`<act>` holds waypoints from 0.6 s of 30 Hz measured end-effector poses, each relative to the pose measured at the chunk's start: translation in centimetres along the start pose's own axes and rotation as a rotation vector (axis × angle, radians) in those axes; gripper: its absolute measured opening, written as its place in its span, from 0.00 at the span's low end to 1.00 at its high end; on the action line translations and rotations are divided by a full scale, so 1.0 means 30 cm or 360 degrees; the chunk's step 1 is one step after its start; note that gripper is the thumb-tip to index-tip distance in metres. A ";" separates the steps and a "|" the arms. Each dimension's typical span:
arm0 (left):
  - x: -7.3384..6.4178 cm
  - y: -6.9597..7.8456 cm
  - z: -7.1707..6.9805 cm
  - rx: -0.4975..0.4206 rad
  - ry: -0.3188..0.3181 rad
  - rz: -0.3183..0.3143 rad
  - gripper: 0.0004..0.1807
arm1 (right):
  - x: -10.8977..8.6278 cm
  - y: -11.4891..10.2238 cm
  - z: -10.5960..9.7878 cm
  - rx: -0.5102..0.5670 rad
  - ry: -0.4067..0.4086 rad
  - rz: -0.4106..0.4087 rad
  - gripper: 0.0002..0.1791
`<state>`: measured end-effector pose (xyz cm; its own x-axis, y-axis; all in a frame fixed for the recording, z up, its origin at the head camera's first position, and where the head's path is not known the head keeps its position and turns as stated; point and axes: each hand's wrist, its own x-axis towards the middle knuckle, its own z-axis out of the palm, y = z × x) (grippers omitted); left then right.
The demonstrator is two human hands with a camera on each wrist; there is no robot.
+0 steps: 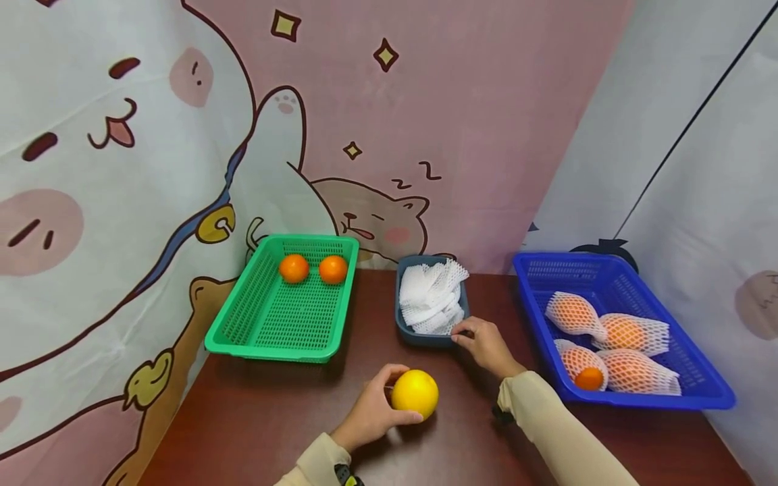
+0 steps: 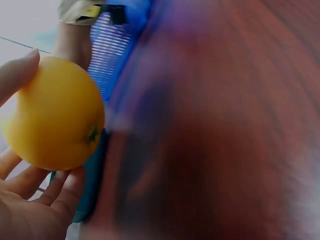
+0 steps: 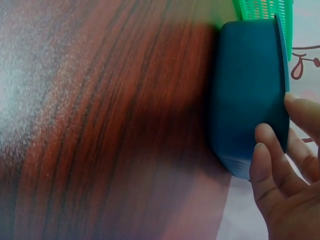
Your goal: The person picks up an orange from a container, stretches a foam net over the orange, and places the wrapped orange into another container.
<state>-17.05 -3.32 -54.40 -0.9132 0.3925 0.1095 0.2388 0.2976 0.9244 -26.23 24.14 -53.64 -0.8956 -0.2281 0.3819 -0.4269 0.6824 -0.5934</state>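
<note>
My left hand (image 1: 378,405) grips a round yellow orange (image 1: 415,394), thumb on one side and fingers on the other. In the left wrist view a green stem scar shows on the orange (image 2: 60,115). The right hand (image 1: 483,343) is at the near right corner of a small dark blue-grey bin (image 1: 425,339). White foam net sleeves (image 1: 428,290) are heaped in that bin. In the right wrist view my right fingers (image 3: 267,165) bend close at the bin's rim. Whether its fingertips pinch a sleeve, I cannot tell.
At the left a green basket (image 1: 273,352) holds two bare oranges (image 1: 294,268) near its back. A blue basket (image 1: 644,399) at the right holds several fruits in foam nets (image 1: 638,371). Behind the brown table (image 1: 255,432) hangs a cartoon-printed cloth (image 1: 474,135).
</note>
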 end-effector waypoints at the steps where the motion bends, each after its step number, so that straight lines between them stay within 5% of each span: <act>1: -0.003 -0.008 0.004 0.0025 0.0004 0.0008 0.43 | 0.000 0.000 0.000 0.0005 0.0003 0.0001 0.05; 8: -0.013 -0.037 0.014 0.0271 0.0042 0.0073 0.46 | 0.002 0.002 0.001 -0.0002 0.0026 0.0010 0.06; 18: -0.026 -0.053 0.026 0.0345 0.0047 0.0118 0.47 | -0.001 -0.002 0.004 0.0004 0.0006 0.0030 0.06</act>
<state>-16.45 -3.44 -56.24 -0.8989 0.3958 0.1880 0.3683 0.4503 0.8134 -26.18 24.01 -53.70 -0.9031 -0.2128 0.3730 -0.4101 0.6849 -0.6023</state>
